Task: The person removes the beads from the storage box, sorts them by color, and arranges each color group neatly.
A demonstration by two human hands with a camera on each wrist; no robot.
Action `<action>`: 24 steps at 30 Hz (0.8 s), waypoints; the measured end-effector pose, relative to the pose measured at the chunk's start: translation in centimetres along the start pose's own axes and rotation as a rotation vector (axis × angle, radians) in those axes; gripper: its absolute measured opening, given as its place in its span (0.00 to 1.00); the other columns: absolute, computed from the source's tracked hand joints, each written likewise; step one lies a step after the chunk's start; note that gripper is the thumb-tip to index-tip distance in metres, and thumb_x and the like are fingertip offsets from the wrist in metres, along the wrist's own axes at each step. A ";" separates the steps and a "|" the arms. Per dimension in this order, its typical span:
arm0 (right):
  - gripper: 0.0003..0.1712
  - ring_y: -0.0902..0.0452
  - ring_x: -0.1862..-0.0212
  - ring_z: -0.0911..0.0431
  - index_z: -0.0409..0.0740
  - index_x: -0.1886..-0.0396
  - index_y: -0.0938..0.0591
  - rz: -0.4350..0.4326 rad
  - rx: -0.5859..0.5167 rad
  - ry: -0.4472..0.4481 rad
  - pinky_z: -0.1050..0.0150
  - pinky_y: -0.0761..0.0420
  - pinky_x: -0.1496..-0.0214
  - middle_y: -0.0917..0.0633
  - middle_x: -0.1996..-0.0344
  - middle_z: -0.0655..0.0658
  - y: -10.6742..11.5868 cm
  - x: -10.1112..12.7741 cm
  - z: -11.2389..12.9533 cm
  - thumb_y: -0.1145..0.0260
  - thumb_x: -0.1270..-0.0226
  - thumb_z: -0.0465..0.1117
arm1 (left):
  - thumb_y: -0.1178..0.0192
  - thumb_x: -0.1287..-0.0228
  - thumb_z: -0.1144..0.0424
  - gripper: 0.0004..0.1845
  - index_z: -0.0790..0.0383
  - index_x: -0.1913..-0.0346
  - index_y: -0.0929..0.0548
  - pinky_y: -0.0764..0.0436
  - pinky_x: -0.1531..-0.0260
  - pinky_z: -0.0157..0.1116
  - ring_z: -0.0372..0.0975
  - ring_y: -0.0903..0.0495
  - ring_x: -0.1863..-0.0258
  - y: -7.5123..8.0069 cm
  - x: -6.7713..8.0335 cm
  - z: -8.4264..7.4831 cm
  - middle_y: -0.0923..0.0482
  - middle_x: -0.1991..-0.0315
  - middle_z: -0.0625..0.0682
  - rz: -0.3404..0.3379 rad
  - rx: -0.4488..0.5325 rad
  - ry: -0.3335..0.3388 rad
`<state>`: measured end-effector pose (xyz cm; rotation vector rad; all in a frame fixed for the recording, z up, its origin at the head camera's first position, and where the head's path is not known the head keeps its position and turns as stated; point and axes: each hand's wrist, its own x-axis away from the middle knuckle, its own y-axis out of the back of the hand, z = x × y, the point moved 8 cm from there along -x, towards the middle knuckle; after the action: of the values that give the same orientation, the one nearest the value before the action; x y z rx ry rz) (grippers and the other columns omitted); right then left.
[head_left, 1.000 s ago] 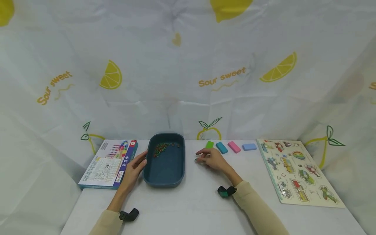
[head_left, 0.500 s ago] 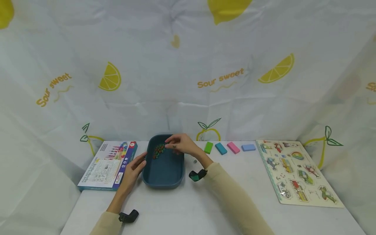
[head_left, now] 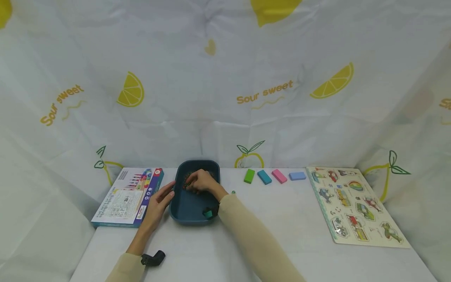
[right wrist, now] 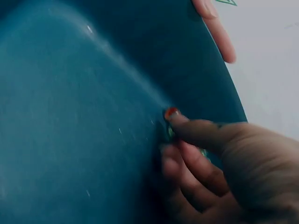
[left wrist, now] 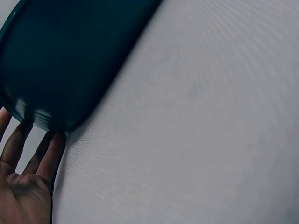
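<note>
A dark blue-green plastic basin (head_left: 193, 213) stands at the table's middle, with a heap of small red and green glass marbles (head_left: 185, 185) toward its far left, largely covered by my hand. My right hand (head_left: 202, 181) reaches down inside, fingers curled at the heap. In the right wrist view its thumb tip presses against a red-orange marble (right wrist: 171, 112), with a bit of green between thumb and fingers. My left hand (head_left: 156, 205) rests against the basin's left side, its extended fingers (left wrist: 52, 151) touching the outer wall. One green marble (head_left: 233, 192) lies on the table right of the basin.
Behind and right of the basin lie a green block (head_left: 249, 176), a teal block (head_left: 264, 177), a pink block (head_left: 279, 176) and a light blue block (head_left: 297, 176). A picture puzzle board (head_left: 356, 207) is at the right, a flat box (head_left: 123, 199) at the left. A printed curtain (head_left: 197, 102) hangs behind.
My right hand has moved left from beside the loose marble, over the basin's rim and down to the heap inside. My left hand has stayed at the basin's side.
</note>
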<state>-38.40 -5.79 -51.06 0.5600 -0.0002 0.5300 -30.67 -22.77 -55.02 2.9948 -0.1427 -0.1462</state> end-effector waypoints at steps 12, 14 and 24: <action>0.08 0.24 0.83 0.62 0.40 0.57 0.08 -0.054 0.103 0.018 0.71 0.22 0.82 0.08 0.72 0.40 -0.4 -0.5 -0.2 0.22 0.36 0.32 | 0.44 0.17 0.53 0.29 0.57 0.20 0.31 0.25 0.37 0.17 0.14 0.27 0.35 0.1 -0.1 0.0 0.33 0.19 0.58 -0.012 -0.023 -0.007; 0.08 0.23 0.83 0.62 0.39 0.57 0.08 -0.054 0.099 0.016 0.71 0.21 0.82 0.07 0.71 0.39 -0.3 -0.5 -0.2 0.22 0.36 0.32 | 0.44 0.17 0.52 0.29 0.57 0.20 0.30 0.25 0.37 0.17 0.14 0.27 0.35 0.0 -0.2 -0.1 0.33 0.19 0.58 -0.015 -0.030 -0.004; 0.11 0.19 0.80 0.61 0.42 0.51 0.09 -0.022 0.033 0.100 0.66 0.14 0.77 0.10 0.72 0.42 1.6 1.0 1.1 0.25 0.31 0.37 | 0.45 0.17 0.53 0.28 0.57 0.21 0.30 0.26 0.37 0.17 0.15 0.28 0.34 0.1 0.2 0.2 0.33 0.19 0.59 -0.024 -0.043 0.002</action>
<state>-38.17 -4.74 -49.17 0.5645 0.1102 0.5367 -30.51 -22.93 -55.23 2.9541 -0.1015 -0.1475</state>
